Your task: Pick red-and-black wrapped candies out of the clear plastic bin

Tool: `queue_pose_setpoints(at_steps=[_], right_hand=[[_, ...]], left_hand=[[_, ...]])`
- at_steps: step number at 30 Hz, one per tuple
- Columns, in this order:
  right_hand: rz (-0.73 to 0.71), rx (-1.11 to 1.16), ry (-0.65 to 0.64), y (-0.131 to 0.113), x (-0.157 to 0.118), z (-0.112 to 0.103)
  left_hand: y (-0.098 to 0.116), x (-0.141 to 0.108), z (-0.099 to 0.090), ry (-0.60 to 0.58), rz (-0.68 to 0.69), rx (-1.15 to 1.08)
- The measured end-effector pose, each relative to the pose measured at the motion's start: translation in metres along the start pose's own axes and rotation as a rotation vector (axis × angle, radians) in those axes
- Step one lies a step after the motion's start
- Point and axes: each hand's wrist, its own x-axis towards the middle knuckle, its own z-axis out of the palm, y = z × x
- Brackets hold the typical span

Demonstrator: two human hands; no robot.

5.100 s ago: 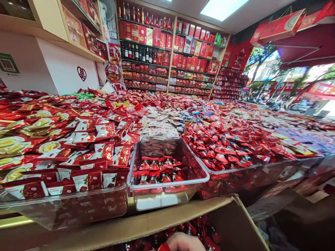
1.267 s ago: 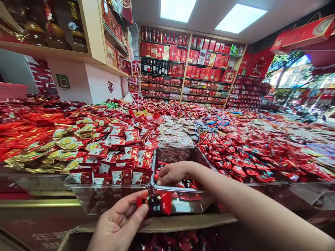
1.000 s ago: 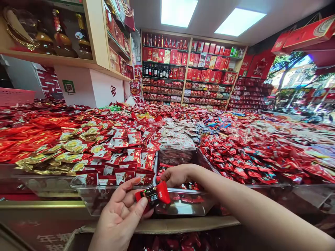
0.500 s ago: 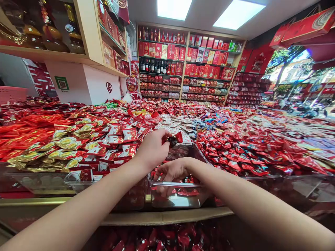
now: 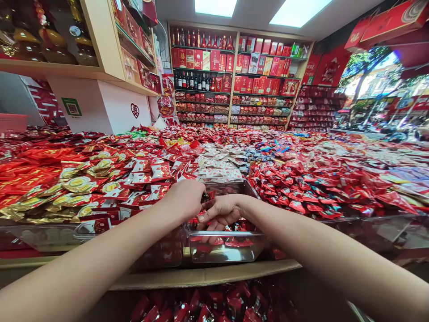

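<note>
My left hand [image 5: 188, 200] is closed on a wrapped candy [image 5: 209, 196] in a dark and red wrapper, above the left side of a clear plastic bin [image 5: 225, 254]. Close to it on the right, my right hand [image 5: 225, 211] dips into the bin, fingers stretched and apart, nothing visible between them. Its thumb points toward the left hand. Red-wrapped candies [image 5: 235, 242] lie low in the bin, showing through the front wall. The left fingertips are partly hidden behind the hand.
White packets [image 5: 219, 163] lie behind the bin, red sweets [image 5: 288, 192] to the right, and gold packets [image 5: 80, 184] and red-and-white packets [image 5: 161, 171] to the left. Below the cardboard edge [image 5: 208, 277] is a box of red candies [image 5: 201, 308]. Stocked shelves [image 5: 204, 82] line the back wall.
My left hand has come down and nearer with the candy, from above the bin's far edge to beside my right hand. My right hand has turned slightly and risen.
</note>
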Motion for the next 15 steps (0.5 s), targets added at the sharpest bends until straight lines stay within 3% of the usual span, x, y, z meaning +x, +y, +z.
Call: queue_pose_setpoints(at_steps=[4, 7, 10, 15], right_hand=[[-0.178, 0.016, 0.131, -0.004, -0.001, -0.003], [-0.297, 0.006, 0.128, -0.008, -0.004, -0.005], [-0.291, -0.078, 0.152, -0.012, -0.009, -0.006], [-0.164, -0.414, 0.349, -0.014, -0.014, -0.007]], left_hand=[[0.007, -0.001, -0.005, -0.052, -0.037, 0.112], [0.011, 0.000, -0.008, -0.088, -0.039, 0.146], [0.014, -0.002, -0.009, -0.079, -0.018, 0.149], [0.021, -0.020, -0.015, 0.094, 0.043, 0.138]])
